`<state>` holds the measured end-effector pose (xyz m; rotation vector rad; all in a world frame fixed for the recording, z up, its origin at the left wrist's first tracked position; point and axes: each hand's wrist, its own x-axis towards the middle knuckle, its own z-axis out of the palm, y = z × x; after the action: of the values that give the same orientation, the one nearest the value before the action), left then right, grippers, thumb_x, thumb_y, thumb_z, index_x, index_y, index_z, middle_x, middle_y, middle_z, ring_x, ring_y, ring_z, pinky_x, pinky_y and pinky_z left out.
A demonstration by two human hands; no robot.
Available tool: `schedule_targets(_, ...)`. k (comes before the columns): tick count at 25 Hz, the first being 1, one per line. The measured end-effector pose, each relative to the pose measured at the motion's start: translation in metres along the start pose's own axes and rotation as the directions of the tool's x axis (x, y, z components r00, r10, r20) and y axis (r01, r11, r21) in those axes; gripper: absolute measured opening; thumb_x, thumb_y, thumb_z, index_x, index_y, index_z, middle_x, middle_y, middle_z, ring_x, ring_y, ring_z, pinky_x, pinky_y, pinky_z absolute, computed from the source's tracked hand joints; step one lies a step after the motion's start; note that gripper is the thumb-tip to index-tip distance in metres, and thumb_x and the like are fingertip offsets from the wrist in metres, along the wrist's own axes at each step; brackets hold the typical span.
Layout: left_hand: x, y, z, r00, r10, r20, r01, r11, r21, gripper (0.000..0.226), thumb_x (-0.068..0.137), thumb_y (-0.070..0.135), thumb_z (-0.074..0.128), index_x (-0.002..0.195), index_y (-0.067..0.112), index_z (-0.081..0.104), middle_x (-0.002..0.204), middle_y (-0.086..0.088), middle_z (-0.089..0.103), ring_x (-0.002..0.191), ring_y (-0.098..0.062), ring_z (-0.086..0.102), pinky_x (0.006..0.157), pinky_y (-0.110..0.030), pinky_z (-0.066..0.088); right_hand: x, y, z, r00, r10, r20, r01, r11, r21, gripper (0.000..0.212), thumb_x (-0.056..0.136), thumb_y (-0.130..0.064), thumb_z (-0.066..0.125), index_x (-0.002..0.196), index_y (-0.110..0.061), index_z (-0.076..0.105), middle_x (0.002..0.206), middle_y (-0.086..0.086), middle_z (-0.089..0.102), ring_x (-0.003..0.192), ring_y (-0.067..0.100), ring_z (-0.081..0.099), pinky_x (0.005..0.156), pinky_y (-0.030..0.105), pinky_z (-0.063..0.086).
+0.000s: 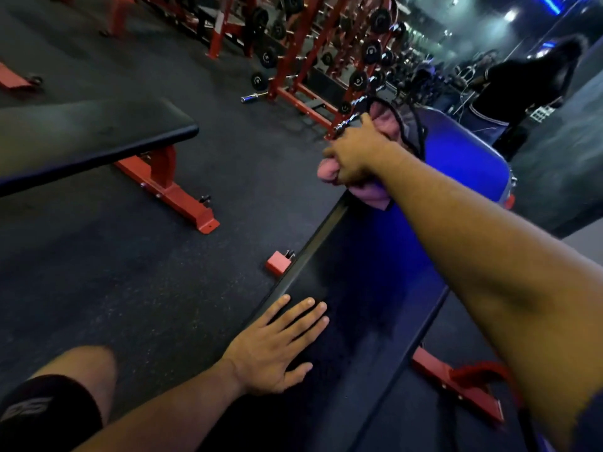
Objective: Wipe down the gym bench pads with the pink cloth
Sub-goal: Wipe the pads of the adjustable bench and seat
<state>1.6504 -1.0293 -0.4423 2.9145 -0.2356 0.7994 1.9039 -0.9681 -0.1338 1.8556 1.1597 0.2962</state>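
A long black bench pad [368, 272] runs from the bottom centre up to the right, with blue light reflecting off its far end. My left hand [277, 347] lies flat on the near part of the pad, fingers straight and spread. My right hand [355, 154] reaches far along the pad and grips a bunched pink cloth [368, 194], which bulges out below and beside the fist. More pink fabric [386, 120] shows beyond the hand, next to a dark strap.
A second black bench [94, 138] on a red frame [169, 190] stands to the left across dark rubber floor. Red racks with dumbbells [326, 53] line the back. A person in dark clothes [509, 89] stands at the far right. The red bench foot [456, 386] sits lower right.
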Motion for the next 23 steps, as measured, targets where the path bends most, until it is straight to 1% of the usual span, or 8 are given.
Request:
schedule_targets(2,-0.001,-0.001,0.0,1.0,0.003,-0.002,-0.003,1.0,-0.017,0.082,0.098,0.056,0.05,0.165,0.015,0.025,0.175,-0.005,0.015,0.161,-0.024,0.013,0.126,-0.052,0.016,0.0,-0.006,0.011,0.983,0.02,0.183,-0.028,0.999,0.044,0.038,0.08,-0.061,0.052,0.094,-0.027,0.061,0.111,0.006,0.069,0.106,0.031,0.061,0.101,0.058,0.034)
schedule_targets(5,-0.001,-0.003,0.001,1.0,0.004,-0.028,-0.005,0.999,-0.042,0.081,0.099,0.055,0.05,0.165,0.015,0.025,0.174,-0.004,0.016,0.161,-0.023,0.015,0.126,-0.052,0.017,0.002,-0.031,0.012,0.977,0.014,0.215,-0.039,0.993,0.115,0.04,0.08,-0.063,0.049,0.095,-0.027,0.061,0.117,0.009,0.068,0.108,0.034,0.063,0.094,0.051,0.043)
schedule_targets(9,-0.002,-0.004,0.0,1.0,0.001,-0.02,-0.002,0.998,-0.064,0.078,0.1,0.055,0.049,0.165,0.016,0.028,0.174,-0.004,0.018,0.161,-0.022,0.016,0.126,-0.051,0.019,-0.01,-0.124,0.018,0.942,-0.228,0.247,0.176,0.961,0.214,0.05,0.084,-0.058,0.054,0.115,-0.021,0.068,0.124,0.011,0.069,0.111,0.035,0.065,0.085,0.04,0.048)
schedule_targets(12,-0.003,-0.003,0.004,0.999,0.006,-0.054,-0.011,0.997,-0.082,0.076,0.101,0.054,0.048,0.164,0.016,0.03,0.173,-0.004,0.021,0.16,-0.022,0.018,0.126,-0.051,0.02,-0.028,-0.176,0.022,0.88,-0.423,0.217,0.363,0.893,0.267,0.048,0.085,-0.06,0.055,0.112,-0.022,0.069,0.119,0.009,0.071,0.105,0.033,0.067,0.075,0.036,0.046)
schedule_targets(15,-0.002,-0.004,0.006,0.998,0.008,-0.058,-0.012,0.997,-0.072,0.076,0.101,0.054,0.049,0.164,0.015,0.031,0.173,-0.004,0.021,0.16,-0.023,0.019,0.125,-0.051,0.021,-0.018,-0.132,0.019,0.888,-0.402,0.222,0.341,0.901,0.267,0.053,0.084,-0.067,0.058,0.107,-0.02,0.07,0.113,0.01,0.072,0.101,0.033,0.068,0.073,0.035,0.045)
schedule_targets(17,-0.001,-0.003,0.006,0.999,0.008,-0.053,-0.011,0.998,-0.062,0.078,0.1,0.054,0.05,0.164,0.015,0.03,0.173,-0.004,0.02,0.16,-0.023,0.018,0.125,-0.051,0.021,-0.002,-0.079,0.013,0.936,-0.279,0.214,0.238,0.951,0.2,0.058,0.082,-0.069,0.059,0.108,-0.018,0.069,0.115,0.013,0.072,0.101,0.034,0.068,0.074,0.035,0.046)
schedule_targets(20,-0.002,-0.003,0.005,1.0,0.009,-0.016,-0.01,0.998,-0.058,0.08,0.099,0.055,0.051,0.165,0.016,0.028,0.174,-0.004,0.019,0.161,-0.023,0.017,0.124,-0.052,0.02,0.014,-0.018,0.008,0.968,-0.156,0.194,0.13,0.982,0.141,0.047,0.081,-0.066,0.061,0.095,-0.021,0.067,0.109,0.012,0.073,0.086,0.033,0.062,0.076,0.038,0.053)
schedule_targets(23,-0.002,-0.003,0.003,1.0,0.008,-0.02,-0.009,0.999,-0.046,0.078,0.1,0.052,0.05,0.165,0.016,0.027,0.174,-0.004,0.018,0.161,-0.023,0.016,0.125,-0.052,0.02,0.013,-0.027,0.007,0.959,-0.165,0.228,0.138,0.982,0.131,0.042,0.081,-0.062,0.061,0.094,-0.022,0.065,0.107,0.01,0.072,0.08,0.029,0.056,0.074,0.037,0.049)
